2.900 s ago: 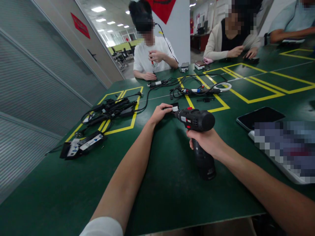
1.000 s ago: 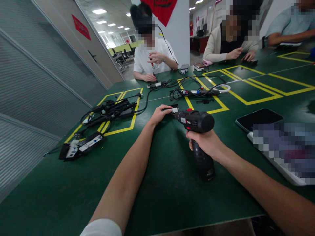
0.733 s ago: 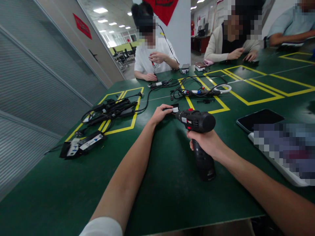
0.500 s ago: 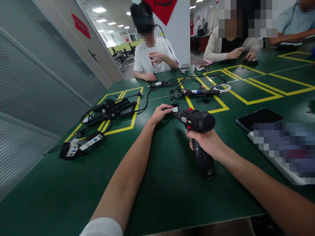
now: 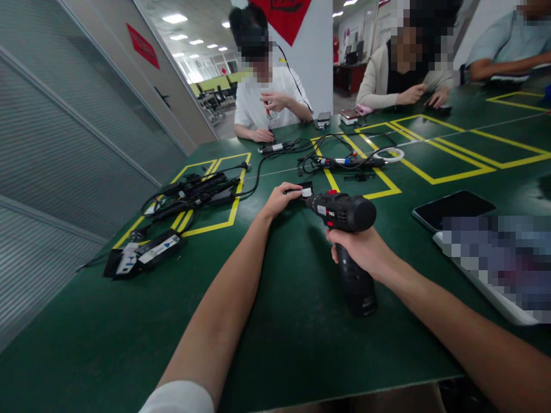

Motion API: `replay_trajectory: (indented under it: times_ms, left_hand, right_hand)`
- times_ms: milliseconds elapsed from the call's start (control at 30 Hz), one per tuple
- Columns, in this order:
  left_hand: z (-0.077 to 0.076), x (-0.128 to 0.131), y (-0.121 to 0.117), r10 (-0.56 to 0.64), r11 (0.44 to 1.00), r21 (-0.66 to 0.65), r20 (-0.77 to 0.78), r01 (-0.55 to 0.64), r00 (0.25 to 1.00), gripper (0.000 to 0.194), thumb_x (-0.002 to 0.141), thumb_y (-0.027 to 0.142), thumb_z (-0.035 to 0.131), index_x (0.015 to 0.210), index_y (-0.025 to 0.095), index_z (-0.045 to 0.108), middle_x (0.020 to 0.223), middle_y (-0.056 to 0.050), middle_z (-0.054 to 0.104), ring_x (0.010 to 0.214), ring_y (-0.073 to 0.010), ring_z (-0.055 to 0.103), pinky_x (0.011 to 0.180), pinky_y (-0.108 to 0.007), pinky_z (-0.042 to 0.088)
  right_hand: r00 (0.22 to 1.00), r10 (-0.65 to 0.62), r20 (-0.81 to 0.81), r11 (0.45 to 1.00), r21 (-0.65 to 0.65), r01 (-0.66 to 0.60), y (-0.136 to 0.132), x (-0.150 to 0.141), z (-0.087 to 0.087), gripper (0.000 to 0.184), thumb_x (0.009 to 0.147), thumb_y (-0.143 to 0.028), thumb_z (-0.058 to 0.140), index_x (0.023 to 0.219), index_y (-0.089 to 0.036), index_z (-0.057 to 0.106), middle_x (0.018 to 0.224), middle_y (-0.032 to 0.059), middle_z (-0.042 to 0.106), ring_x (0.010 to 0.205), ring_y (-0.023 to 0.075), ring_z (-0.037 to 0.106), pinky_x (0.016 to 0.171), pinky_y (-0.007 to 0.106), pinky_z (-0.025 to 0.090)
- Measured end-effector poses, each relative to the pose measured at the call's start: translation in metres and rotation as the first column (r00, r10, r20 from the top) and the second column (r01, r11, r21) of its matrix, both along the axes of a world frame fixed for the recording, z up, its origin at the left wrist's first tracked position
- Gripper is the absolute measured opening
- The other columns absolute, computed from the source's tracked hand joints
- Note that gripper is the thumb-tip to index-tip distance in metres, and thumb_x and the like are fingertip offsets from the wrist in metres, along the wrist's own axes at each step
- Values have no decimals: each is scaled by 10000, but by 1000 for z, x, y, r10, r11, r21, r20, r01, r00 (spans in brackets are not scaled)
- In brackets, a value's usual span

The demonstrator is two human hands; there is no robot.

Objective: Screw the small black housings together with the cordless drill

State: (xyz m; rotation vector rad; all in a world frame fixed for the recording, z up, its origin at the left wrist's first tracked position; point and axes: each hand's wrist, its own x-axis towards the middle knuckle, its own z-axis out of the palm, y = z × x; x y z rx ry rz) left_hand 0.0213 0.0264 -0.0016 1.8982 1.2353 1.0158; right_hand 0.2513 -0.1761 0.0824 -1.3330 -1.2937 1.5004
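Note:
My right hand [image 5: 359,246] is wrapped round the grip of a black cordless drill [image 5: 342,211] with red buttons. The drill points forward and left, its chuck close to a small black piece with a white label [image 5: 306,191]. Whether the bit touches that piece I cannot make out. On the green table [image 5: 297,321], my left hand [image 5: 280,198] is closed on the piece's left side, fingers pressed to it. The far side of the piece and part of its underside are hidden.
Black cables and adapters [image 5: 202,189] lie at the left, near a black box-like part with white labels [image 5: 159,248]. Further back are corded tools [image 5: 348,162] and a small black item [image 5: 359,177]. Phones [image 5: 454,209] rest at the right. Several people sit opposite, one handling a red tool [image 5: 267,106].
Both my hands and the drill stay in practically the same place. The view has shifted very slightly, and a person at the back right has moved their head a little.

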Motion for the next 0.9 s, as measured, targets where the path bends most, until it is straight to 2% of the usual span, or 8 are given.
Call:
replay_trajectory:
  times_ms: [633,900]
  left_hand:
    - [-1,-1,0,-7,999,44,-27,9,1000,373,763,427,665,1053,201,722,1125,-59,664,1093,-224,586,1027,-357,406]
    - [3,0,-2,2,1000,15,-49,-2,999,375,761,426,664,1061,207,717,1149,-59,661,1103,-232,579,1040,-376,400]
  right_hand:
    - [1000,-2,-11,1000,12,2,2,-1,-3,72,700,-232,606,745,-179,589,468,10,581,423,155,546,448,268,397]
    - [1000,4,-6,1000,11,-4,1,0,-3,82,709,-247,610,751,-178,598,469,13,585,419,152,539,455,274,400]
